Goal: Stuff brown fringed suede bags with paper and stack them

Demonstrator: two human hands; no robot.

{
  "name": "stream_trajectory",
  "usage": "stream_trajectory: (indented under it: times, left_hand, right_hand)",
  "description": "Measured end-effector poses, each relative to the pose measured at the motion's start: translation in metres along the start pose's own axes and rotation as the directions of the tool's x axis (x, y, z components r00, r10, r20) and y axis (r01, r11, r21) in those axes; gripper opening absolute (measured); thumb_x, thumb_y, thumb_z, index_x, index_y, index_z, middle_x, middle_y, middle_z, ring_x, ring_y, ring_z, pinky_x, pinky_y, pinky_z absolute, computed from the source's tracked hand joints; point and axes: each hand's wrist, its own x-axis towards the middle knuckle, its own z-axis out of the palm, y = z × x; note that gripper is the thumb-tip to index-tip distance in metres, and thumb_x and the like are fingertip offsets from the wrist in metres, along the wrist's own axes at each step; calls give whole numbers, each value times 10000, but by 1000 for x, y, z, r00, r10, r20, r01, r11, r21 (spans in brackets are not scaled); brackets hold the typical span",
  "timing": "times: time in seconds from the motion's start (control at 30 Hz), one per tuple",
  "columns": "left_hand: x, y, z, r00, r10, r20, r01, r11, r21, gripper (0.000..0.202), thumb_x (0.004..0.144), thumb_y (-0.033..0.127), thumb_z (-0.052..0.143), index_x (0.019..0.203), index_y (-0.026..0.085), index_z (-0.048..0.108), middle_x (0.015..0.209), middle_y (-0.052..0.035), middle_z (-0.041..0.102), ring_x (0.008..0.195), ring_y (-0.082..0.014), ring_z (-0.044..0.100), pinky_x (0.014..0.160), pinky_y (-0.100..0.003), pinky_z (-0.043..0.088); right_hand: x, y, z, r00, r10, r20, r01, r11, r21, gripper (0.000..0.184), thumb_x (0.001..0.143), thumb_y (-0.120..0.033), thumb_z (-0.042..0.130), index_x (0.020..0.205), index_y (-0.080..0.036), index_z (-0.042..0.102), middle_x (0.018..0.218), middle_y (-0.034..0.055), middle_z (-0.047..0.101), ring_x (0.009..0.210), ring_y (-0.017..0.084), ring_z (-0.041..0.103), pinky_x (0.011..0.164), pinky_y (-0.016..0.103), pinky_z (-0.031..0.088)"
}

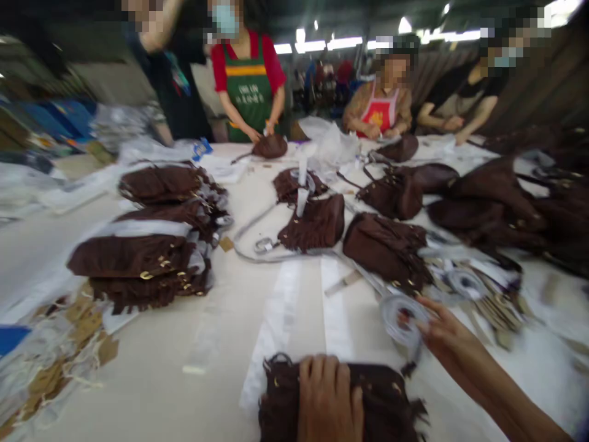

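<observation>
Two hands were engaged: the left hand (329,396) was laid over the near bag (380,393), though whether it was clamped there could not be told; by the right hand (437,325), a coil (390,307) was pinched just beyond the bag's right side. The step was judged to be coil handling with the bag steadied; for the next move, firm support and an untangled coil seemed needed. Across the bench (161,368), other bags (313,224) were spread.
</observation>
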Motion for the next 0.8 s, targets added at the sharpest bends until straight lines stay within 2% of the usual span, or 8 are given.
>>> stream_trajectory:
  times: [0.03, 0.1, 0.23, 0.4, 0.5, 0.67, 0.8]
  left_hand:
    - [-3, 3, -2, 1000, 8, 18, -9, 1000, 26, 134, 860, 247, 591, 987, 218, 619, 981, -77, 651, 971, -276, 577, 938, -568, 410]
    - [-3, 5, -9, 994, 104, 34, -104, 994, 15, 79, 858, 212, 604, 936, 215, 614, 900, -41, 642, 897, -230, 565, 903, -496, 418]
    - [1, 0, -17, 964, 257, -65, -260, 965, -40, 140, 813, 192, 694, 936, 204, 629, 876, -26, 649, 886, -200, 568, 898, -438, 411]
    - [-5, -3, -18, 935, 333, -121, -340, 939, -44, 213, 775, 174, 742, 967, 183, 650, 842, -34, 653, 822, -180, 585, 856, -408, 425]
    - [-4, -1, -20, 927, 344, -148, -357, 931, -74, 195, 778, 160, 732, 956, 161, 653, 812, -43, 655, 785, -181, 587, 797, -389, 432]
    - [3, 4, -27, 927, 344, -151, -363, 923, -123, 150, 775, 128, 713, 912, 139, 653, 762, -48, 645, 722, -176, 574, 717, -362, 436]
    - [5, 4, -30, 921, 357, -155, -376, 918, -123, 170, 758, 123, 723, 913, 130, 653, 755, -62, 643, 708, -185, 569, 684, -358, 434]
  right_hand:
    - [-13, 4, -4, 998, 62, 20, -62, 998, 3, 519, 767, -373, 751, 1212, -243, 518, 1139, 80, 657, 964, 221, 654, 829, 361, 532]
    - [-23, 6, -2, 987, 119, 110, -120, 993, 3, 532, 767, -360, 748, 1223, -251, 497, 1143, 74, 666, 952, 208, 664, 842, 338, 519]
    - [-13, -1, 17, 950, 147, 275, -137, 989, -55, 451, 811, -357, 709, 1191, -222, 506, 1030, 55, 686, 884, 177, 676, 826, 317, 516]
    - [-14, -11, 40, 866, 213, 452, -167, 976, -140, 455, 763, -331, 758, 1111, -223, 486, 1026, 27, 659, 869, 151, 657, 755, 277, 523]
    - [-18, -10, 51, 813, 231, 535, -106, 961, -254, 423, 767, -348, 756, 1070, -222, 489, 1002, 14, 665, 821, 125, 624, 683, 228, 495]
    - [-19, -11, 63, 704, 268, 658, 68, 896, -438, 396, 750, -366, 763, 1057, -208, 570, 1011, -2, 678, 816, 117, 603, 694, 209, 463]
    - [-14, -10, 65, 711, 262, 653, 178, 831, -527, 410, 739, -378, 767, 1075, -215, 599, 946, -28, 683, 729, 97, 566, 636, 187, 420]
